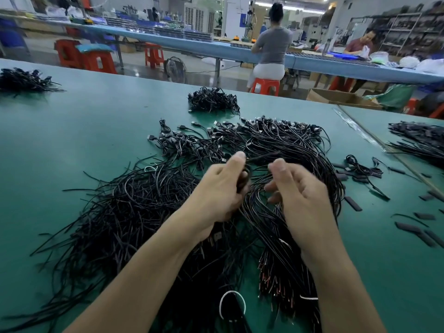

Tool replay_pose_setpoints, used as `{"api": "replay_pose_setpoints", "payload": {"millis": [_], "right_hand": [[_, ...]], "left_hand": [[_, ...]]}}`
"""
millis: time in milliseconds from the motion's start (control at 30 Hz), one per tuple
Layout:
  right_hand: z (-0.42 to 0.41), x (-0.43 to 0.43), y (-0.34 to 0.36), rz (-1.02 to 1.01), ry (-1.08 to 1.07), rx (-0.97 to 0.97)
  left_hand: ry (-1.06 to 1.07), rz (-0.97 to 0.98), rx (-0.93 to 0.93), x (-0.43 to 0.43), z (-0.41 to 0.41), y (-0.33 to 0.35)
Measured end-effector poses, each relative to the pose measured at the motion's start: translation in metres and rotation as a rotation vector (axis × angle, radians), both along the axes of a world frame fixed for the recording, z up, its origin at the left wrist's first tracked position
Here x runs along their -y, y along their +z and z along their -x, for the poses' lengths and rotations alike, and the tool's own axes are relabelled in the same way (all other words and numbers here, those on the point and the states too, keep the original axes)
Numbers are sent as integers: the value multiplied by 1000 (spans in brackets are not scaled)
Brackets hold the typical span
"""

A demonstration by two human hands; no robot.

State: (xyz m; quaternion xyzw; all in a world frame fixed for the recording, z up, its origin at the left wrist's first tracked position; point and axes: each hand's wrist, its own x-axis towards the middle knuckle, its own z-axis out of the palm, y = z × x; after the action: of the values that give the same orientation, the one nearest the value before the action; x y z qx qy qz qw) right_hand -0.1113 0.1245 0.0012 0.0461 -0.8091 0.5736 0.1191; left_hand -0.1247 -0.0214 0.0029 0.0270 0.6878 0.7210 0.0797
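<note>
Many black cables covered the green counter [72, 131]. At far left lay a small separate bundle [24, 80]; nearer, a loose heap [115, 212] fanned out. Beside it the left grip [221, 191] was clamped on a coiled cable [243, 181], held just above the middle of the mass. The right grip [300, 191], close by, had its fingers curled over long strands [312, 150]; whether they pinched any could not be told. Short black sleeves [353, 204] lay further right.
</note>
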Motion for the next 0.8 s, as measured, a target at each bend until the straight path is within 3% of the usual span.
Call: {"api": "replay_pose_setpoints", "payload": {"millis": [67,200,400,633,800], "right_hand": [[2,1,-9,-147,21,136],[4,15,-31,-622,73,149],[2,35,-49,-990,35,199],[-1,37,-44,-988,18,198],[-2,12,-21,-654,-29,293]], "left_hand": [[95,-102,-40,2,1,0],[129,-297,-31,1,2,3],[73,-323,-63,1,0,5],[73,-376,-50,-1,3,3],[110,-289,-95,0,1,3]]}}
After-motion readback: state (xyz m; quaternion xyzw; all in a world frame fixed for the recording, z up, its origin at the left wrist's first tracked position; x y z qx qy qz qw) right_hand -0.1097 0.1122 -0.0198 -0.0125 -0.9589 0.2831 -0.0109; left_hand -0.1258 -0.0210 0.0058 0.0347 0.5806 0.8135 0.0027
